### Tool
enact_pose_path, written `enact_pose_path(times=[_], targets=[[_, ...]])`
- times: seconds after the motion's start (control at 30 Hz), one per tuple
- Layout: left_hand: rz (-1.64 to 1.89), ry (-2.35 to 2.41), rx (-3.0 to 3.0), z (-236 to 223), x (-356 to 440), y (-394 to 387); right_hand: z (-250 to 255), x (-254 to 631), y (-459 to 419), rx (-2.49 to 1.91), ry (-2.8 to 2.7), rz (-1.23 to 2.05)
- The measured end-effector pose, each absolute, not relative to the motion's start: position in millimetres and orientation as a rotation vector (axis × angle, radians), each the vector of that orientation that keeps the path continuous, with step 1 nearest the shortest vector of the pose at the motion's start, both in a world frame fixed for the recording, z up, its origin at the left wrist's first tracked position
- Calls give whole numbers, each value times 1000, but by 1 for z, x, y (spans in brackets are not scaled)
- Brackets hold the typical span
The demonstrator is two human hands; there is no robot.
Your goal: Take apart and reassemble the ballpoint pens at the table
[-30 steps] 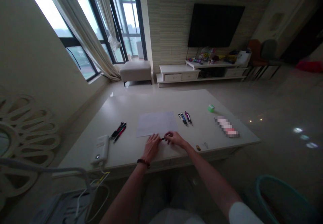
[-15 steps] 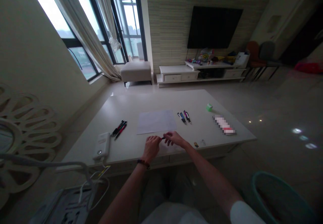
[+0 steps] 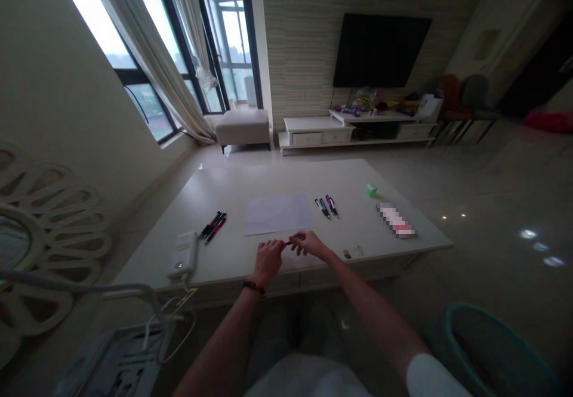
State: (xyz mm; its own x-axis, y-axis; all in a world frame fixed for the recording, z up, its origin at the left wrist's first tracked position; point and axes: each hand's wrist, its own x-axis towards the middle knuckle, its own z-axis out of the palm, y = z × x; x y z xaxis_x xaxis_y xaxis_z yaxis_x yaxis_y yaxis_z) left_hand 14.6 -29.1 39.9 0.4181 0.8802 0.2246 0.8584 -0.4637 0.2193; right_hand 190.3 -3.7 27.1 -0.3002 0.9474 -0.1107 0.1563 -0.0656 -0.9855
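Both my hands meet over the near edge of a white table (image 3: 268,179), just in front of a sheet of paper (image 3: 277,214). My left hand (image 3: 267,258) and my right hand (image 3: 307,243) have their fingers curled and pinch the two ends of a red pen (image 3: 285,243) held between them. A black band sits on my left wrist. Only a short red stretch of the pen shows between the fingertips.
A bunch of dark and red pens (image 3: 213,225) lies left of the paper, more pens (image 3: 326,205) right of it. A white power bank (image 3: 183,256) with a cable, a green cube (image 3: 370,190), a pink-white box (image 3: 396,220) and small bits (image 3: 351,252) lie about.
My hands stay together on the pen; my left hand's fingers curled in from lying flat. The view shifted slightly.
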Motion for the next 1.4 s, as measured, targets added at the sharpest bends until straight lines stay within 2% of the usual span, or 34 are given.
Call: enact_pose_path(times=[0.17, 0.3, 0.43, 0.6, 0.73, 0.9, 1.03, 1.17, 1.3, 1.4], targets=[[466, 1603, 2574, 40, 15, -30, 31, 190, -5, -1196, -1528, 1334], [452, 1617, 2552, 40, 15, -30, 29, 189, -3, -1237, -1522, 1473], [462, 1627, 2529, 39, 16, -32, 26, 189, -2, -1198, -1541, 1336], [464, 1594, 2547, 39, 16, -32, 25, 187, -4, -1242, -1512, 1448], [427, 1616, 2505, 40, 16, -32, 27, 187, -5, -1210, -1500, 1329], [431, 1615, 2500, 37, 15, -32, 28, 187, -6, -1264, -1503, 1476], [437, 1612, 2497, 34, 15, -31, 26, 187, -6, -1207, -1508, 1360], [450, 1591, 2498, 34, 15, -32, 25, 187, -5, -1244, -1488, 1413], [457, 1605, 2483, 36, 15, -32, 26, 187, -3, -1206, -1501, 1269], [454, 1627, 2460, 36, 16, -33, 25, 187, -3, -1211, -1493, 1315]])
